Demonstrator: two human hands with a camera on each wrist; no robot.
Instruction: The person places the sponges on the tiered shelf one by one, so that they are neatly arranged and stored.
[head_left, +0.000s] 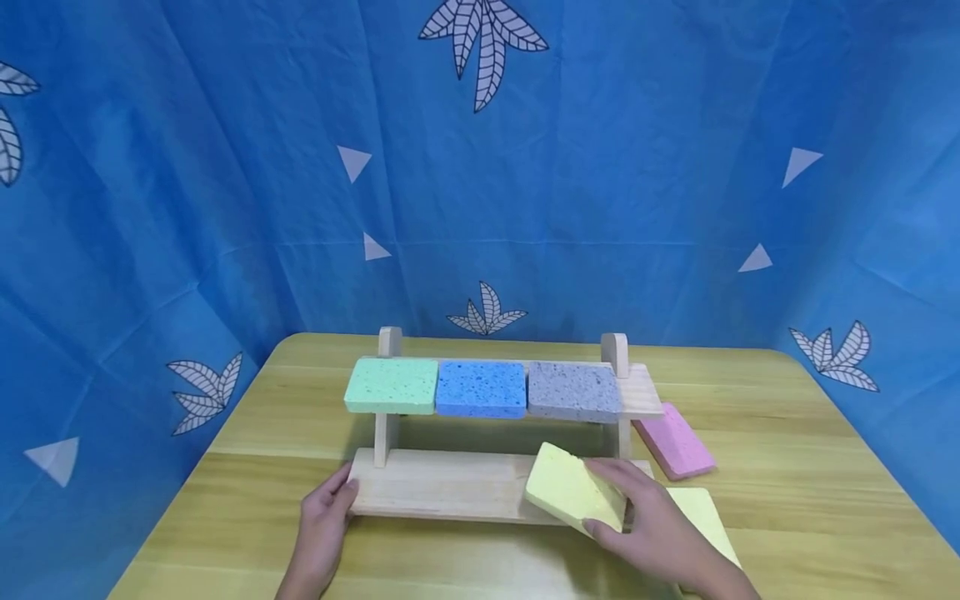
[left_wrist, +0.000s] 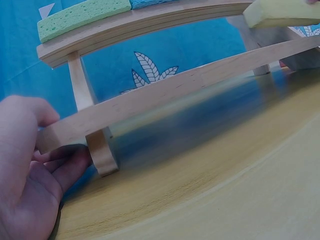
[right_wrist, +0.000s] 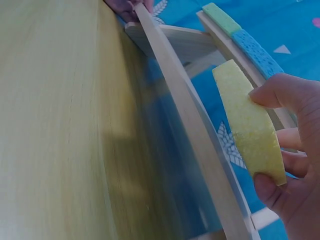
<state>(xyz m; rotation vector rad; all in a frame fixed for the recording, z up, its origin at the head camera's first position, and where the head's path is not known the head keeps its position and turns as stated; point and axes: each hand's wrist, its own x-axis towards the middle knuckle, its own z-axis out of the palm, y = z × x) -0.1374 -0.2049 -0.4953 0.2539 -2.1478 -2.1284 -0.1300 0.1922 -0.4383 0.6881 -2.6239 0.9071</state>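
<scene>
A two-tier wooden rack point(head_left: 442, 487) stands on the table. My left hand point(head_left: 321, 521) grips the left end of its lower board, thumb on top and fingers underneath, as the left wrist view shows. In my right hand point(head_left: 651, 518), a yellow sponge point(head_left: 572, 490) is pinched by its edges and tilted above the right part of that board. The right wrist view shows the sponge point(right_wrist: 247, 122) clear of the lower board. Along the upper board lie a green sponge point(head_left: 392, 385), a blue sponge point(head_left: 482, 388) and a grey sponge point(head_left: 573, 390), side by side.
To the right of the rack, a pink sponge point(head_left: 678, 443) lies on the wooden table point(head_left: 795, 500). Another yellow sponge point(head_left: 703, 518) is nearer the front, partly hidden by my right hand and forearm. A blue patterned cloth point(head_left: 480, 183) hangs behind and at both sides.
</scene>
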